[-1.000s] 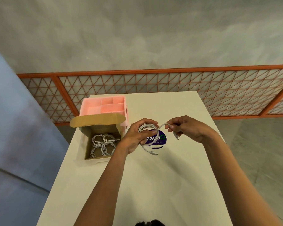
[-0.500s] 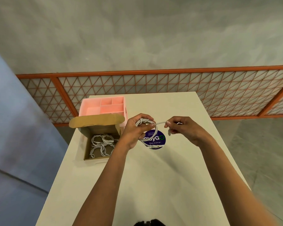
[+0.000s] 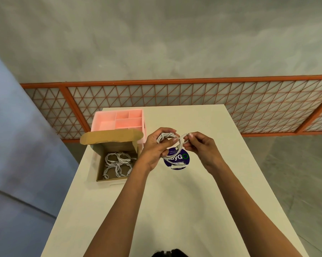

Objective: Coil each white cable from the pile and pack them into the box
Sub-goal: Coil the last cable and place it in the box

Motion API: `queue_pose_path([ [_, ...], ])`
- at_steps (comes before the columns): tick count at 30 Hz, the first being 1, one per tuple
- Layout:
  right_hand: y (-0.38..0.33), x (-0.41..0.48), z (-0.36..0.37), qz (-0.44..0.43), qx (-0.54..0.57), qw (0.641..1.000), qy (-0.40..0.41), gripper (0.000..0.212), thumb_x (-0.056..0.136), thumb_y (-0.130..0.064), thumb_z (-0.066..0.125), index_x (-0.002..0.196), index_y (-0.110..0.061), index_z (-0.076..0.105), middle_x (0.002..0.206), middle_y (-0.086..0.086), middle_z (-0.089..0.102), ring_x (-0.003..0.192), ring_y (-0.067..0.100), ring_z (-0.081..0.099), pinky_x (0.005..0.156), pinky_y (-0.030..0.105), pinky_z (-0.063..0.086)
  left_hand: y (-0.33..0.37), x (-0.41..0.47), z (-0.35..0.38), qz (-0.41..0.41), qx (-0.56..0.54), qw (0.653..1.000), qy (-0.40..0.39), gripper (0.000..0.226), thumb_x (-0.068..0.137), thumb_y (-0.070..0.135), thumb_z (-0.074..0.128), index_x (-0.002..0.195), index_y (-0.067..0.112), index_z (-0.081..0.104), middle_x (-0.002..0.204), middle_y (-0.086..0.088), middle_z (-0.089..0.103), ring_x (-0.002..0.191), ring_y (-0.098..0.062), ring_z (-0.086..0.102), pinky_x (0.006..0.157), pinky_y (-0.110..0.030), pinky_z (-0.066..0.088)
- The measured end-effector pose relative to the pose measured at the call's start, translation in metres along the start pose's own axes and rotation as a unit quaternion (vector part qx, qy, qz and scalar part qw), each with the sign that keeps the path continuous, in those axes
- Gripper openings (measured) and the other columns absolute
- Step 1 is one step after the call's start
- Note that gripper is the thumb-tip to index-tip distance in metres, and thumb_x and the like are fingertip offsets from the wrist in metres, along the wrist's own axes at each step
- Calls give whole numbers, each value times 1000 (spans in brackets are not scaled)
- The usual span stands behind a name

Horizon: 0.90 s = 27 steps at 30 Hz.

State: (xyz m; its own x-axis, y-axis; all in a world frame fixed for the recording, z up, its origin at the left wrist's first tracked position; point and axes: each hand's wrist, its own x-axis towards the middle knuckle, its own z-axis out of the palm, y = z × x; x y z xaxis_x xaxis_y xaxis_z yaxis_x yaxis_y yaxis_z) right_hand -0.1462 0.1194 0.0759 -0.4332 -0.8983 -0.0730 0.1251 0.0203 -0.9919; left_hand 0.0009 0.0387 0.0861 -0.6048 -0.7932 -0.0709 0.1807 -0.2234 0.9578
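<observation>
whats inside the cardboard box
Several coiled white cables lie overlapping on the floor of the open cardboard box. Their exact count is unclear, and the floor beneath them is covered.

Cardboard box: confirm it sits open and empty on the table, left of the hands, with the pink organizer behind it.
Not empty. The head view shows the cardboard box holding several coiled white cables. The rest stands: it sits open on the table, left of the left hand and right hand, with the pink organizer behind it.
</observation>
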Motion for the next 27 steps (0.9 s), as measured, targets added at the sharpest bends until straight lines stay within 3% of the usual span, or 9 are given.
queue_pose_path([
  [3, -3, 2, -3, -15, -5, 1000, 22, 19, 96, -14, 51, 89, -5, 66, 81, 12, 63, 66, 11, 64, 71, 21, 55, -3, 2, -4, -30, 9, 999, 6, 28, 87, 7, 65, 115, 11, 64, 83, 4, 65, 56, -7, 45, 43, -16, 37],
  [6, -5, 0, -4, -3, 9, 1000, 18, 19, 97, -13, 50, 90, -4, 66, 81, 12, 64, 65, 10, 65, 70, 20, 55, -3, 2, -4, -27, 47, 998, -12, 34, 85, 7, 67, 119, 8, 63, 88, 2, 64, 58, -3, 52, 46, -15, 40],
  [9, -5, -2, -3, 26, 41, 999, 19, 20, 97, -12, 49, 90, -3, 65, 78, 10, 64, 64, 11, 64, 68, 20, 55, -1, 1, 2, 2, 80, 997, -20, 38, 79, 1, 72, 115, 6, 64, 84, 0, 64, 56, -3, 52, 45, -12, 39],
  [12, -6, -3, -3, 38, 62, 997, 23, 21, 98, -12, 48, 87, -4, 65, 74, 6, 66, 61, 9, 63, 65, 18, 54, -2, 3, 3, 8, 79, 997, -22, 36, 79, 0, 71, 114, 6, 65, 96, -6, 65, 64, -4, 56, 47, -10, 40],
  [17, -7, -6, -1, 59, 84, 995, 16, 21, 98, -13, 47, 88, -6, 65, 64, -4, 68, 58, 4, 63, 57, 15, 50, -3, 5, 7, 10, 85, 996, -23, 32, 82, 0, 68, 113, 3, 65, 96, -6, 66, 63, 1, 60, 48, -8, 41],
  [22, -5, -9, 8, 107, 91, 990, 9, 20, 98, -17, 50, 91, -7, 66, 65, -2, 69, 55, 5, 63, 50, 15, 47, -4, 5, 8, 24, 121, 992, -2, 24, 81, 1, 70, 103, 9, 67, 89, 0, 65, 64, -2, 57, 47, -7, 39],
  [27, -3, -7, 6, 114, 58, 992, 13, 6, 94, -12, 57, 94, -9, 63, 64, 2, 67, 54, 13, 61, 55, 21, 50, -5, 4, 10, 36, 137, 990, 1, 20, 82, 2, 69, 99, 12, 68, 84, 2, 65, 61, 0, 58, 48, -6, 39],
])
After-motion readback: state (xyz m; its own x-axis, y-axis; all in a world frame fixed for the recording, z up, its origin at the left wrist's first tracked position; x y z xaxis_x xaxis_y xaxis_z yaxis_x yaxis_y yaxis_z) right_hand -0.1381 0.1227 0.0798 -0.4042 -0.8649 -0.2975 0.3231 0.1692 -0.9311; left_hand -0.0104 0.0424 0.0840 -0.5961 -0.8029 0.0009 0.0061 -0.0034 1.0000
